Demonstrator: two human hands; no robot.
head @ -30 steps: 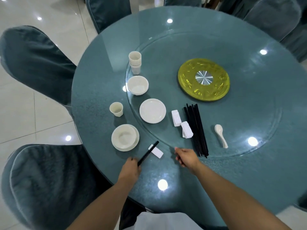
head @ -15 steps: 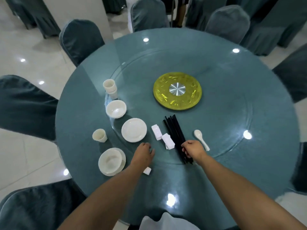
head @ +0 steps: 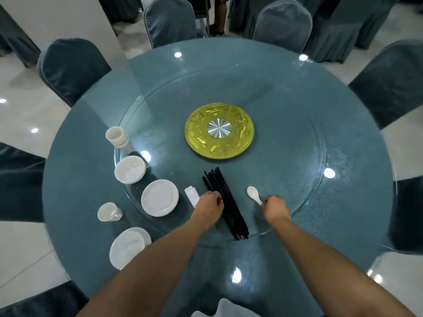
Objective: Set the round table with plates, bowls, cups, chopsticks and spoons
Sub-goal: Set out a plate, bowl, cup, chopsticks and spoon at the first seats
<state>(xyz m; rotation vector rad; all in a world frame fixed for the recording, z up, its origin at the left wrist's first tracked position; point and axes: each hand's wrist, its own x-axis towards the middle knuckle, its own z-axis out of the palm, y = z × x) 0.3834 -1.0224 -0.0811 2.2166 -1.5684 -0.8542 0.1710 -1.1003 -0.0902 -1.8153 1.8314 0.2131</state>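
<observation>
On the glass turntable (head: 317,143) lie a bundle of black chopsticks (head: 219,186), a white spoon (head: 252,193) and a white chopstick rest (head: 191,195). My right hand (head: 274,205) pinches the spoon's handle end. My left hand (head: 209,205) sits between the rest and the chopsticks, fingers curled down over a second rest, which it hides. Further left are a cup stack (head: 117,136), a bowl (head: 130,169) and a plate (head: 159,197). On the table (head: 75,179) stand a single cup (head: 107,211) and a bowl on a plate (head: 127,248), partly behind my left forearm.
A yellow disc with a metal hub (head: 219,131) marks the turntable's centre. Blue-covered chairs ring the table, such as one at the far left (head: 71,65) and one at the right (head: 389,83). Shiny tiled floor lies beyond.
My left hand let go of the chopsticks by the near place setting and moved up to the rests. My right hand went from the chopstick bundle to the spoon. The view tilted up.
</observation>
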